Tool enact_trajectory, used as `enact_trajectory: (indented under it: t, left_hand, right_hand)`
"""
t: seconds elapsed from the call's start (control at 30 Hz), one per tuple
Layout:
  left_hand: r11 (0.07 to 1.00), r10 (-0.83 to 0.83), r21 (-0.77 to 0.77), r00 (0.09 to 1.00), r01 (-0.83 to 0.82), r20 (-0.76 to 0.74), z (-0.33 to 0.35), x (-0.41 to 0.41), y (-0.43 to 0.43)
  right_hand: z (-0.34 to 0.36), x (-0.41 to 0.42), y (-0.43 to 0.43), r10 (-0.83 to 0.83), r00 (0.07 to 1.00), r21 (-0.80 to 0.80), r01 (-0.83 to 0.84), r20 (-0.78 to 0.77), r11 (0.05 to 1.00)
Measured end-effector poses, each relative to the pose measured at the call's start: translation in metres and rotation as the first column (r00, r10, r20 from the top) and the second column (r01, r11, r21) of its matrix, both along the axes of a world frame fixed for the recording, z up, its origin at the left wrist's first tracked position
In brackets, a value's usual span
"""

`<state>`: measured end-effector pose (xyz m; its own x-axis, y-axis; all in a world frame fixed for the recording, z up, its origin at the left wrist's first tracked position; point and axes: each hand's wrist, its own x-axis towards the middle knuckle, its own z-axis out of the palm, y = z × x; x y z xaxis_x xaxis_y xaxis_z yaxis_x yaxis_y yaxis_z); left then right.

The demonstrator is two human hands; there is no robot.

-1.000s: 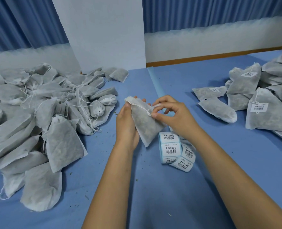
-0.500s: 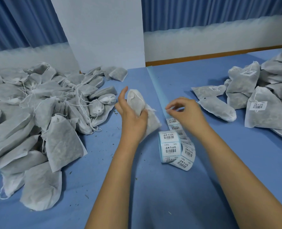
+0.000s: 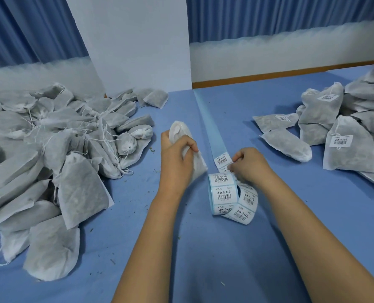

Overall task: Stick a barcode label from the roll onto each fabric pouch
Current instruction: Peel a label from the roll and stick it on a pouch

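At centre frame a pouch (image 3: pixel 178 131) is being gripped round its middle by the curled fingers of the left hand (image 3: pixel 177 158). Just right of it, a label (image 3: pixel 225 169) is being pinched at its edge by the right hand (image 3: pixel 250 165), directly above the roll (image 3: pixel 223 193). The label is being judged flimsy and sticky, best lifted by one corner; the pouch soft, light, saggy.

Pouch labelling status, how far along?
Done: grey fabric pouches piled at right, several showing white barcode labels. In hand: left hand grips a bare pouch; right hand pinches a label at the blue-backed label roll. Left: bigger left pile, no labels showing.
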<state>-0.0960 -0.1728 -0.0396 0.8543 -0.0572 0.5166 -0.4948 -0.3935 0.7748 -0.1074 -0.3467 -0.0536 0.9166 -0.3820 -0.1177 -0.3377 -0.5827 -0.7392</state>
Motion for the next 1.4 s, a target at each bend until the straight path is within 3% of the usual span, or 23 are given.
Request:
enact_trajectory:
  t: [0.1,0.17,0.27,0.47,0.6,0.8,0.97,1.07,1.17,1.23,1.3,1.33,1.4]
  left_hand:
    - [0.993,-0.005,0.122,1.0,0.005,0.001,-0.006,0.004,0.0]
    - [0.965,-0.05,0.258,0.999,0.048,0.0,-0.01,0.008,-0.001]
    - [0.92,-0.129,0.372,0.992,0.123,-0.008,-0.016,0.01,-0.009]
    - [0.919,-0.18,0.361,0.983,0.159,0.026,-0.027,0.015,-0.017]
    - [0.928,-0.128,0.36,0.99,0.096,0.065,-0.028,0.017,-0.019]
    - [0.985,-0.138,0.101,0.99,0.139,-0.008,-0.023,0.012,-0.016]
    - [0.992,-0.121,0.009,0.99,0.122,-0.074,-0.021,0.008,-0.015]
    - [0.996,0.023,-0.088,0.993,-0.034,-0.119,-0.017,0.009,-0.011]
    - [0.942,0.238,-0.205,0.96,-0.265,-0.148,-0.012,0.015,0.003]
    - [0.913,0.323,-0.241,0.944,-0.329,-0.066,-0.009,0.015,0.013]
    - [0.919,0.353,-0.212,0.934,-0.333,0.063,-0.006,0.012,0.015]
    - [0.934,0.34,-0.172,0.929,-0.314,0.149,-0.005,0.009,0.013]
    - [0.965,0.26,-0.08,0.906,-0.248,0.335,-0.005,0.005,0.009]
  right_hand:
    - [0.008,-0.005,0.0,-0.035,0.996,0.293,0.008,0.087,0.956]
    - [0.012,-0.009,0.003,-0.033,0.988,0.389,-0.028,0.151,0.921]
    - [0.016,-0.012,0.007,-0.017,0.973,0.415,-0.083,0.231,0.906]
    - [0.012,-0.01,0.007,0.051,0.963,0.398,-0.158,0.265,0.904]
    - [0.011,-0.011,0.008,0.12,0.944,0.377,-0.237,0.309,0.895]
    - [0.012,-0.011,0.006,0.188,0.915,0.307,-0.305,0.357,0.902]
    - [0.012,-0.01,0.009,0.209,0.903,0.259,-0.319,0.376,0.912]
    - [0.013,-0.008,0.008,0.178,0.911,0.266,-0.289,0.373,0.92]
    - [0.009,-0.006,0.005,0.083,0.94,0.274,-0.181,0.332,0.945]
    - [0.006,-0.005,0.004,-0.011,0.954,0.185,-0.047,0.3,0.982]
    - [0.008,-0.006,0.004,-0.049,0.92,0.043,0.035,0.389,0.998]
    - [0.011,-0.006,0.004,-0.028,0.879,0.024,0.019,0.475,1.0]
    - [0.019,-0.009,0.009,0.026,0.817,0.16,-0.144,0.577,0.977]
